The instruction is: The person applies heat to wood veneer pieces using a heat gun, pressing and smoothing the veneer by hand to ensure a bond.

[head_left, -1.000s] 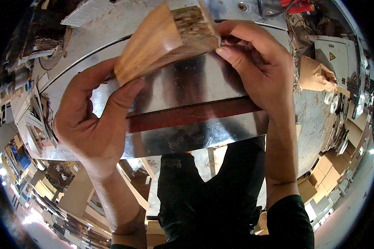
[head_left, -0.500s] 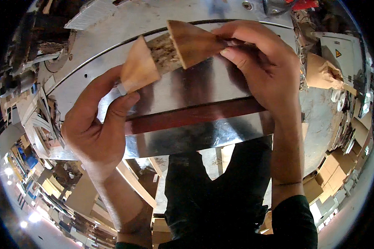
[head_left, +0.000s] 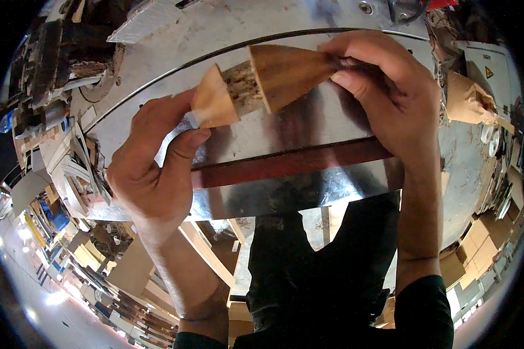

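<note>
Over the metal work surface, my left hand (head_left: 154, 157) pinches a small wedge-shaped wood piece (head_left: 215, 100) between thumb and forefinger. Its outer end is blurred. My right hand (head_left: 390, 96) closes thumb and fingers on the narrow end of a larger tapered wood piece (head_left: 291, 77) with smooth, orange-brown grain. A rough, crumbly brown surface (head_left: 244, 87), like chipboard, shows between the two smooth faces. I cannot tell which piece it belongs to, or whether the two are joined. Both hands hold the wood raised, with the broad ends facing each other.
The shiny metal work surface (head_left: 308, 131) has a dark reddish strip (head_left: 291, 164) along its near side. Thin offcuts (head_left: 78, 166) are heaped at its left. Brown crumpled paper (head_left: 468, 102) and stacked cardboard (head_left: 477, 244) lie to the right. A wooden bar (head_left: 209, 253) stands below.
The whole view has shifted, so hands and table appear farther right. The wood in my hands has turned slightly, and both hands keep their hold.
</note>
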### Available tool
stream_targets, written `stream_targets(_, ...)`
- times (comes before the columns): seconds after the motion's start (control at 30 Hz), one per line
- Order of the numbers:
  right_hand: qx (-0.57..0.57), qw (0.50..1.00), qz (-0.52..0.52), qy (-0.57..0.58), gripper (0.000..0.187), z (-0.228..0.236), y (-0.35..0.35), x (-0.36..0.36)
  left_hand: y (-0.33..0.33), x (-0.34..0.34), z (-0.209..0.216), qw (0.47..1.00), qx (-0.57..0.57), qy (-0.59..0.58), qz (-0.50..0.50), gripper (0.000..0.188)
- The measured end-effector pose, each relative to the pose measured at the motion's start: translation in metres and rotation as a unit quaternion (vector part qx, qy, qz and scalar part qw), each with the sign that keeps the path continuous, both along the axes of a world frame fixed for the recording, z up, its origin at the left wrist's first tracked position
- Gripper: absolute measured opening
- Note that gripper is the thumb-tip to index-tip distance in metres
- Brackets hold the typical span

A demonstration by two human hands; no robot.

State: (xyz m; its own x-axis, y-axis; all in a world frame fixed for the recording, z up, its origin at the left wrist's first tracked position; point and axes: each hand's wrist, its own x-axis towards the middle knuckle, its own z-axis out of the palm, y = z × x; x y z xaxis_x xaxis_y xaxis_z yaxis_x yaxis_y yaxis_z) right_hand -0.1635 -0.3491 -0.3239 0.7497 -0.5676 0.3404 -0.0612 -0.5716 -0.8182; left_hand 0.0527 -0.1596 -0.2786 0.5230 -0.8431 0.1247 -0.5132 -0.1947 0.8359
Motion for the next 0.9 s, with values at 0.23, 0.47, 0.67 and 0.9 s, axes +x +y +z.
stream_targets(0.23,0.009,1.000,0.003,-0.005,0.027,0.0006,0.0007,0.0015,0.0024,0.0040,-0.0029,1.000,0.003,-0.019,-0.008,0.032)
stream_targets(0.47,0.005,1.000,0.009,-0.007,0.027,0.0013,-0.0010,0.0012,0.0018,0.0058,-0.0045,0.999,-0.014,-0.032,-0.021,0.031)
stream_targets(0.67,-0.008,1.000,0.006,0.003,0.028,0.0020,-0.0009,0.0013,0.0027,0.0078,-0.0084,0.999,-0.027,-0.027,-0.021,0.031)
stream_targets(0.9,-0.018,1.000,0.010,0.000,0.030,0.0025,-0.0017,0.0019,0.0031,0.0096,-0.0081,0.999,-0.014,-0.028,-0.025,0.032)
